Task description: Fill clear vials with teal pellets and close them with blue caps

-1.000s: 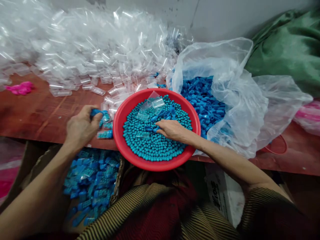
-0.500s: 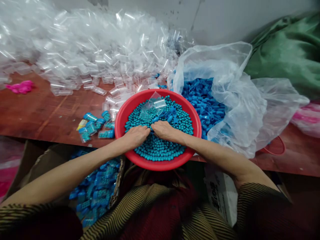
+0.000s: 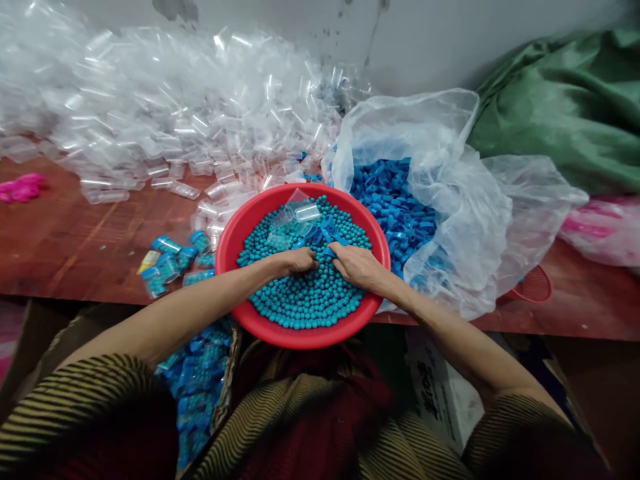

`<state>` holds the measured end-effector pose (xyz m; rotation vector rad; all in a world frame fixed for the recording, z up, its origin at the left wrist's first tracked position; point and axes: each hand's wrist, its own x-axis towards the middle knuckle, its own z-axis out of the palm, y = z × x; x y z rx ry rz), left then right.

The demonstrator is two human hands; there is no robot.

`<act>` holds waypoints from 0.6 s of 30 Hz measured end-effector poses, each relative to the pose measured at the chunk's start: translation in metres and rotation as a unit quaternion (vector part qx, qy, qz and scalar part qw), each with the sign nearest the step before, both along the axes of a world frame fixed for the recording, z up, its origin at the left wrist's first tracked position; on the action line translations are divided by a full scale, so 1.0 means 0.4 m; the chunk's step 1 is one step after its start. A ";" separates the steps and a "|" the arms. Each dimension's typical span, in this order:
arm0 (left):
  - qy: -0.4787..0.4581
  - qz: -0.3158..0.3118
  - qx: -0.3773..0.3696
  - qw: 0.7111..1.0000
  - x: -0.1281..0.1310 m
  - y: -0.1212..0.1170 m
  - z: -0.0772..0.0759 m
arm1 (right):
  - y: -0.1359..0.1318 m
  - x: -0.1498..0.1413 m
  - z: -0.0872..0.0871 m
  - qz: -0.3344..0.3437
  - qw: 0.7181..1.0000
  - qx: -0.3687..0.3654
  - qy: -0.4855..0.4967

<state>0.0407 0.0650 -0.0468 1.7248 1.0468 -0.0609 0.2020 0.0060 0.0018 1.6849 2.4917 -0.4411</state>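
A red basin [image 3: 227,267] full of small turquoise beads [image 3: 310,310] sits in front of me. My left hand [image 3: 301,260] is over the beads with its fingers curled down; what they hold, if anything, is hidden. Just to its right, my right hand [image 3: 359,268] pinches a blue cap [image 3: 330,251] between thumb and forefinger. Beyond the hands, loose blue caps [image 3: 326,229] and clear plastic tubes [image 3: 306,212] lie on top of the beads.
Clear tubes [image 3: 185,191] are heaped along the back left. A plastic bag [image 3: 455,200] of blue caps stands right of the basin. Filled tubes [image 3: 167,267] lie to the left, and a box below holds more [image 3: 197,400]. A red sieve [image 3: 537,285] is at right.
My left hand has left the filled tubes on the table and come into the basin beside my right hand. Since then the hands have parted slightly, and the view has shifted a little.
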 end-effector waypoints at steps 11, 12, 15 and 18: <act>-0.203 0.141 -0.326 0.913 -0.073 -0.014 0.059 | 0.017 0.031 0.006 -0.101 0.960 -0.062 0.253; -0.208 0.139 -0.327 0.911 -0.074 -0.015 0.058 | 0.016 0.030 0.003 -0.103 0.956 -0.066 0.268; -0.198 0.152 -0.282 0.927 -0.076 -0.020 0.059 | 0.014 0.031 -0.010 -0.105 0.944 -0.069 0.304; -0.173 0.149 -0.238 0.944 -0.081 -0.022 0.065 | 0.011 0.036 -0.024 -0.111 0.936 -0.050 0.330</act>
